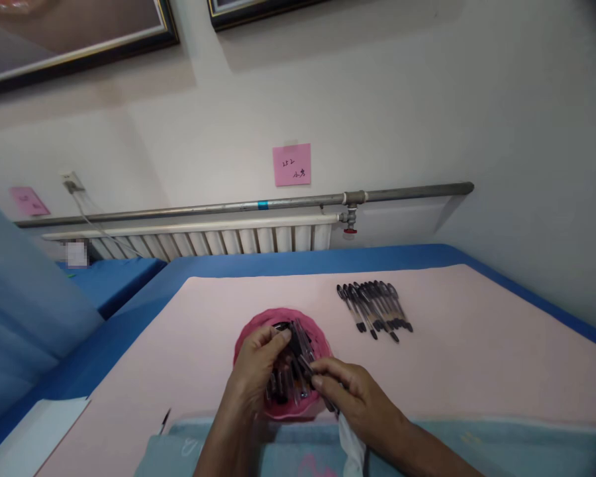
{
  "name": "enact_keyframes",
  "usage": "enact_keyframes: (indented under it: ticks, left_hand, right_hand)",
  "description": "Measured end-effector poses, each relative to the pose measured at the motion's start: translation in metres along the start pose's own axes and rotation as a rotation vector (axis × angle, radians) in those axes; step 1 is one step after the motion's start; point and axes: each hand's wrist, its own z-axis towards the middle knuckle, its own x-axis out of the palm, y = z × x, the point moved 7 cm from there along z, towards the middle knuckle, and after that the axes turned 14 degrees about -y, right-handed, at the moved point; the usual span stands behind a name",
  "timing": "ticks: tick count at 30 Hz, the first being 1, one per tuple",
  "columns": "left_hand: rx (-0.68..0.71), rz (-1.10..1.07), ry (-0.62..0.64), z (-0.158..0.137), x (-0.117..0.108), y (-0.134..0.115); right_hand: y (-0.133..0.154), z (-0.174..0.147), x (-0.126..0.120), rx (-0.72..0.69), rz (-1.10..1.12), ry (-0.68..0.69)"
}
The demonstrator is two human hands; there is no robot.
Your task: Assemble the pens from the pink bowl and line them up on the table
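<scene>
A pink basket [243, 331] holds several clear-barrelled pens [291, 381] and dark pen parts. My left hand [258, 361] is over its left side, thumb and forefinger pinched by a small black piece whose kind I cannot make out. At the basket's right rim, my right hand [352, 397] is closed on a slim pen [305, 364], its tip pointing up and left toward the left hand. Part of that pen is hidden by the fingers. Several black-ended pens [375, 308] lie side by side in a slanting row, right of the basket.
A pink sheet [457, 344] covers the blue-edged table. Teal printed cloth [477, 447] lies along the near edge, with a white strip [351, 447] below my right hand. One pen [165, 421] and a white board [34, 430] lie at left. A radiator [228, 238] stands behind.
</scene>
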Motion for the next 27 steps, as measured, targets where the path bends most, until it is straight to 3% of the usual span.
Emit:
enact_keyframes:
  ticks: [4, 7, 9, 12, 15, 17, 21, 27]
  left_hand:
    - [-0.043, -0.052, 0.026, -0.001, -0.001, -0.002]
    - [0.009, -0.010, 0.051, 0.003, -0.011, -0.009]
    - [0.117, 0.113, -0.046, 0.011, -0.027, -0.015]
    - [0.302, 0.491, -0.267, 0.021, -0.048, -0.021]
    - [0.429, 0.910, -0.315, 0.024, -0.041, -0.016]
    - [0.477, 1.056, -0.303, 0.023, -0.029, -0.011]
    - [0.474, 1.129, -0.317, 0.019, -0.014, -0.005]
    - [0.394, 1.096, -0.361, 0.024, -0.018, -0.004]
  right_hand:
    - [-0.006, 0.000, 0.004, 0.105, 0.147, 0.011]
    - [-0.007, 0.002, 0.001, 0.133, 0.181, -0.024]
    - [-0.006, 0.005, -0.006, 0.120, 0.166, -0.079]
    - [-0.007, 0.010, -0.016, 0.114, 0.149, -0.156]
    - [-0.010, 0.012, -0.018, 0.108, 0.141, -0.164]
    - [-0.010, 0.012, -0.018, 0.096, 0.128, -0.151]
    - [-0.009, 0.011, -0.017, 0.078, 0.115, -0.144]
    - [-0.009, 0.011, -0.017, 0.083, 0.125, -0.153]
